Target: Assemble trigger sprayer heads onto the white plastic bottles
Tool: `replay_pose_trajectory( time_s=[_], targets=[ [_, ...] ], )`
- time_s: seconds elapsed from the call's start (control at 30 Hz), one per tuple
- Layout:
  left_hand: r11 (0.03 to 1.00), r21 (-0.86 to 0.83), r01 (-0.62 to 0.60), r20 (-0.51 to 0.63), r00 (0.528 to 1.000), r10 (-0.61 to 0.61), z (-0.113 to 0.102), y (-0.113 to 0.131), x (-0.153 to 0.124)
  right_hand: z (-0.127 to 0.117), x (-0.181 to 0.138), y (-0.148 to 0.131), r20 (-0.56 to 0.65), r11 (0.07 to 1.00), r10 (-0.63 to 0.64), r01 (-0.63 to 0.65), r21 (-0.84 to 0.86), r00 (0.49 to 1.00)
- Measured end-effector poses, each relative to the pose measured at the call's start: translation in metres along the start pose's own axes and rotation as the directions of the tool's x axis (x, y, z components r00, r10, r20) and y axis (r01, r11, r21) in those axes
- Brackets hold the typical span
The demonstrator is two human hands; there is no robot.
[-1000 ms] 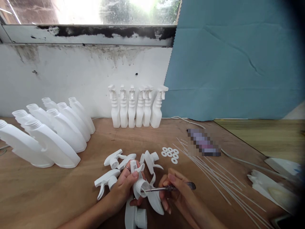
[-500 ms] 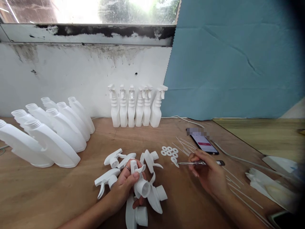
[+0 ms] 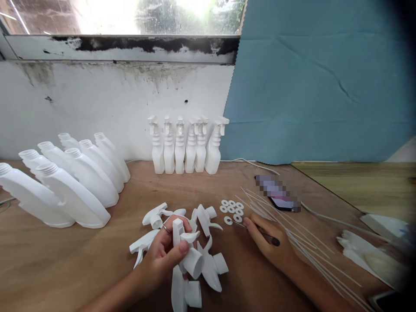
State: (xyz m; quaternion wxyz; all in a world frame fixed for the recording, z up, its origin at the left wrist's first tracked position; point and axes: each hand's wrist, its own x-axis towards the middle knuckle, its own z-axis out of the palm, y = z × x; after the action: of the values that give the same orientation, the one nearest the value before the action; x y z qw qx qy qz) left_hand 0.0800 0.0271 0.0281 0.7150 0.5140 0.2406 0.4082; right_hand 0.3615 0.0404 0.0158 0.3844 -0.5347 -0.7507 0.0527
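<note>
My left hand (image 3: 169, 249) is closed around a white spray trigger head (image 3: 191, 260), its round collar facing down and to the right. More trigger heads (image 3: 211, 268) lie on the table around and beneath that hand. In my right hand (image 3: 269, 240) is a slim screwdriver-like tool (image 3: 271, 238) with a metal shaft and dark handle end; its exact kind is unclear. The tool's tip points left at a white ring washer (image 3: 228, 220). Several other flat washers (image 3: 232, 203) lie just beyond it.
Thin white tubes (image 3: 302, 242) lie right of and under my right forearm. A phone (image 3: 276, 193) and cable are behind them. Open white bottles (image 3: 74, 186) stand at left, assembled spray bottles (image 3: 179, 151) against the wall. A plastic bag (image 3: 364, 255) lies far right.
My right hand has moved left, its tool now slanting down leftward. The washer at the tip, tilted before, now lies flat farther left. The held trigger head has shifted slightly.
</note>
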Motion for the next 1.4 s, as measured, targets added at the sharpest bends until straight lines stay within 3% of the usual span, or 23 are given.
replay_pose_trajectory(
  time_s=[0.13,0.23,0.3,0.37,0.43,0.53,0.63,0.77,0.93,1.1,1.17,1.23,1.3,1.4],
  targets=[
    [0.942,0.335,-0.033,-0.260,0.957,0.126,-0.014,0.017,-0.017,0.003,-0.002,0.006,-0.023,1.000,0.012,-0.012,-0.011,1.000],
    [0.850,0.521,0.079,-0.485,0.847,0.219,-0.032,0.025,-0.031,0.005,-0.003,0.008,-0.037,1.000,0.026,-0.027,-0.014,0.999],
    [0.786,0.594,0.175,-0.566,0.785,0.253,-0.047,0.030,-0.039,0.005,-0.003,0.009,-0.064,0.999,0.044,-0.046,-0.018,0.997],
    [0.721,0.647,0.247,-0.595,0.756,0.274,-0.064,0.034,-0.045,0.005,-0.004,0.008,-0.096,0.998,0.065,-0.066,-0.010,0.993],
    [0.627,0.718,0.303,-0.581,0.757,0.299,-0.081,0.037,-0.049,0.004,-0.006,0.005,-0.125,0.997,0.080,-0.080,0.009,0.989],
    [0.476,0.800,0.364,-0.534,0.794,0.291,-0.099,0.035,-0.050,0.003,-0.009,0.000,-0.139,0.997,0.077,-0.072,0.038,0.987],
    [0.426,0.831,0.358,-0.495,0.826,0.269,-0.108,0.029,-0.047,0.007,-0.012,-0.004,-0.130,0.997,0.041,-0.033,0.069,0.991],
    [0.447,0.861,0.242,-0.399,0.866,0.302,-0.111,0.019,-0.041,0.015,-0.014,-0.005,-0.115,0.994,-0.039,0.050,0.095,0.993],
    [0.601,0.784,0.153,-0.355,0.906,0.233,-0.105,0.001,-0.034,0.020,-0.015,-0.002,-0.148,0.986,-0.123,0.138,0.097,0.981],
    [0.757,0.653,0.032,-0.267,0.945,0.190,-0.090,-0.010,-0.028,0.018,-0.014,-0.003,-0.160,0.989,-0.119,0.131,0.071,0.980],
    [0.834,0.551,-0.007,-0.317,0.923,0.217,-0.090,-0.011,-0.021,0.017,-0.013,-0.005,-0.160,0.991,-0.107,0.119,0.063,0.981],
    [0.867,0.496,-0.036,-0.429,0.858,0.281,-0.096,-0.011,-0.006,0.017,-0.012,-0.006,-0.155,0.990,-0.108,0.120,0.074,0.982],
    [0.851,0.524,-0.043,-0.516,0.778,0.357,-0.106,-0.009,0.017,0.017,-0.012,-0.006,-0.153,0.987,-0.106,0.122,0.100,0.983],
    [0.818,0.572,-0.052,-0.555,0.710,0.433,-0.126,-0.007,0.062,0.018,-0.015,-0.003,-0.142,0.983,-0.083,0.105,0.151,0.986]
  ],
)
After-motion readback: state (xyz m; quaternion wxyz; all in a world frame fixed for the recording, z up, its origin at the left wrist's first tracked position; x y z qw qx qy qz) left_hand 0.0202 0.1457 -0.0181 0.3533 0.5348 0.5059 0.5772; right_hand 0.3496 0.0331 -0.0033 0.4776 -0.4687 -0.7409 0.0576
